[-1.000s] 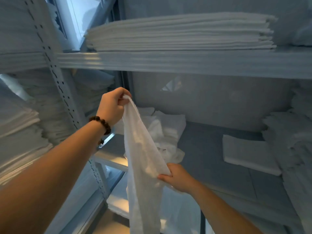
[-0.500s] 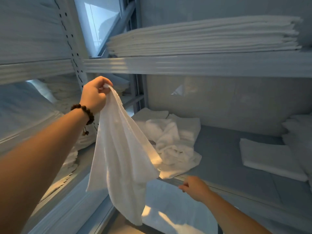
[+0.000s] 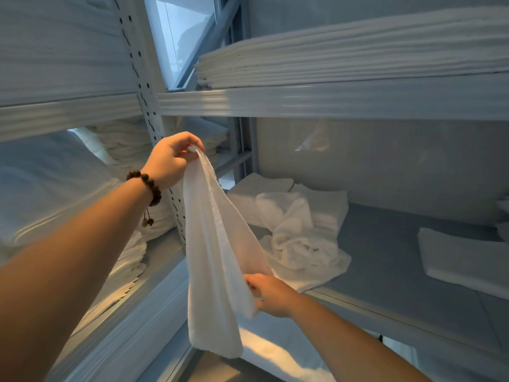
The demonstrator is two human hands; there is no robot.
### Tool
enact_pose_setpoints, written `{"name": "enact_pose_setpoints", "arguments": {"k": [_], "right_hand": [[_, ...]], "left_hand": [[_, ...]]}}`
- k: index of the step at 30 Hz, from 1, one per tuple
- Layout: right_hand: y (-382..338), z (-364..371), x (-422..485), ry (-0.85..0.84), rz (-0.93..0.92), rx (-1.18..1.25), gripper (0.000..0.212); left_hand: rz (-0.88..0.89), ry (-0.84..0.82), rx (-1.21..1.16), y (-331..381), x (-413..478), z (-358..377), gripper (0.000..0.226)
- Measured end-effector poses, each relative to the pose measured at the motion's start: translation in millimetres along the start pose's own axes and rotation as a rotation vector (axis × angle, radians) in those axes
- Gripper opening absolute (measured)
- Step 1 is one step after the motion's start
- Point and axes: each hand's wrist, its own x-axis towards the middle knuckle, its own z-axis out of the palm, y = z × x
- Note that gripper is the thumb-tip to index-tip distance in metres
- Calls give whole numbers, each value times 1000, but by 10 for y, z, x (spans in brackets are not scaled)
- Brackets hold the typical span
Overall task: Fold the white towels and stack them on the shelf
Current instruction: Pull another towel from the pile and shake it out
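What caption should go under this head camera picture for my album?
Left hand and right hand hold a white towel before the shelf.

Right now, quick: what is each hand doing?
Left hand: closed, pinching the top of the hanging towel.
Right hand: closed, gripping the same towel's lower edge.

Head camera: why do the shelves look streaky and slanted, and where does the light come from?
Head view: motion blur smears the shelf beam and the upper stack, while the towel, left hand and right hand are fairly sharp; the wide-angle lens slants the upright; cool daylight enters by the window, and warm patches fall on the lower linen.
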Motion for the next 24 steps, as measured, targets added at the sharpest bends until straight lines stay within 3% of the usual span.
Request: {"name": "enact_pose_setpoints", "arguments": {"k": [6,11,16,20,24], "right_hand": [[261,-12,-145,-23,185,-208,63],[617,-244,-427,-120,289,-397,46],[832,-518,-678,26,365,-380,37],[983,-813,-849,151,489,-385,15],[1104,-1125,-1082,262,435,-349,10]], "left_hand": [[-59,96,-16,-202,-45,-251,29],[-100,207,26,-366,-83,-347,18],[-154,217,133,-505,-160,-293,15],[-230,213,181,-683,-284,-163,14],[-313,206,194,-917,-422,-3,13]]}}
